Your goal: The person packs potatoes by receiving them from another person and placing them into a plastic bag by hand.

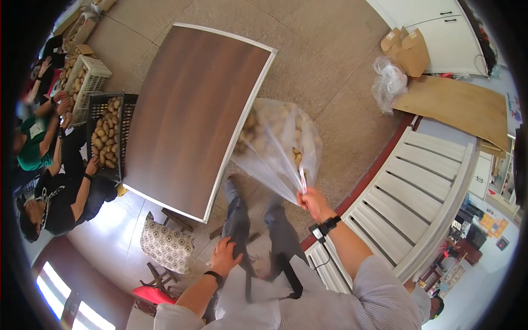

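The step in hand seems to be handling a clear plastic bag [269,144] of potatoes [297,156] by its gathered mouth. The bag sits at the centre of the frame, on the floor [335,60] beside the right edge of the brown table [201,110]; whether it touches that edge I cannot tell. The right hand [312,203], just below and right of centre, has its fingers closed around the bunched plastic, and the film runs taut from there up to the load. The left hand [224,256], lower and nearer the middle, holds nothing: its fingers are loosely spread on the grey trousers [236,212], clear of the bag.

As I judge it, the next move calls for a firm hold on the neck, since the potatoes look heavy and thin plastic could stretch or slip. A second hand on the bag would steady the weight. The narrow space between the table and the slatted bench [407,190] at the lower right calls for keeping the bag off their edges.
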Demonstrator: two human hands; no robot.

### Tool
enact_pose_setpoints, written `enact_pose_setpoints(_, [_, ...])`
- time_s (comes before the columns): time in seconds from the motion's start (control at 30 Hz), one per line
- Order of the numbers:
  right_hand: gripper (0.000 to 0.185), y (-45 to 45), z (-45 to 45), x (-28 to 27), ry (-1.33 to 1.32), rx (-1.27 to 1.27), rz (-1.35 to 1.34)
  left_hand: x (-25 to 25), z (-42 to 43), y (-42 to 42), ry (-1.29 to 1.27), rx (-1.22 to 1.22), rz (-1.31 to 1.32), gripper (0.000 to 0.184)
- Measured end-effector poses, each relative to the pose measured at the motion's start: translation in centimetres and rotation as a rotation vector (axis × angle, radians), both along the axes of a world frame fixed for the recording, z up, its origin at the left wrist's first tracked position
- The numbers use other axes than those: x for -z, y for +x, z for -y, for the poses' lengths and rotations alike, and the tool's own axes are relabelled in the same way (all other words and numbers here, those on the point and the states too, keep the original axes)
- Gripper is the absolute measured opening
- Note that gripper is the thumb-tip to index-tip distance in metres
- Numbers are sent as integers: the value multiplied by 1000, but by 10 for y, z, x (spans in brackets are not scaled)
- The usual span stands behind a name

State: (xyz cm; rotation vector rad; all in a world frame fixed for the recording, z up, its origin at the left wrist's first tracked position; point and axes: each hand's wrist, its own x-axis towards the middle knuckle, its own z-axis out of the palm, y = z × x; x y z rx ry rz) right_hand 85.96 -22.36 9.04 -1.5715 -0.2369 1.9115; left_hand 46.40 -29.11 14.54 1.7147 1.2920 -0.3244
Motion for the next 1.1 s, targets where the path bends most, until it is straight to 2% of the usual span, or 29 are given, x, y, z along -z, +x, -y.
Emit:
enact_pose_setpoints(0.07, [9,-7,25,-35,-97,-29,98,-13,1,9,-22,15,-32,46])
enact_pose_setpoints(0.13, [9,-17,39,-63,-84,-19,110,-32,-9,28,3,1,63,48])
enact_pose_setpoints(0.2, [10,-32,51,-86,-72,-7,118,-62,-29,64,119,-28,207,52])
enact_pose_setpoints(0.27, [10,-42,54,-103,-16,44,149,-76,-48,103,284,82,305,52])
enact_pose_setpoints(0.33, [10,-52,56,-121,-18,72,121,-111,-71,151,292,67,416,45])
enact_pose_setpoints(0.37, [10,-53,56,-129,-21,105,103,-113,-74,169,299,74,413,45])
enact_pose_setpoints(0.43, [12,-54,67,-142,-38,194,67,-108,-69,195,115,115,483,40])
enact_pose_setpoints(0.47, [13,-54,73,-147,-64,274,35,-105,-62,202,115,119,477,40])
enact_pose_setpoints(0.6, [15,-46,100,-156,-61,287,43,-104,-36,213,-60,142,480,33])
enact_pose_setpoints(0.7, [20,-45,110,-155,-31,310,172,-105,-24,216,-81,70,375,30])
enact_pose_setpoints(0.77, [19,-41,113,-150,23,429,198,-107,-20,213,-174,120,103,38])
enact_pose_setpoints(0.8, [19,-32,118,-145,31,433,191,-98,-16,205,-165,123,98,38])
enact_pose_setpoints(0.87, [21,2,134,-140,29,464,352,-81,-10,178,-96,-68,87,40])
enact_pose_setpoints(0.97, [22,33,155,-151,-42,466,314,-122,-30,173,-57,-164,94,34])
enact_pose_setpoints(1.03, [22,45,161,-167,-22,454,301,-137,-46,181,-61,-256,146,28])
enact_pose_setpoints(1.1, [23,53,159,-187,27,461,298,-160,-59,191,-20,-245,176,27])
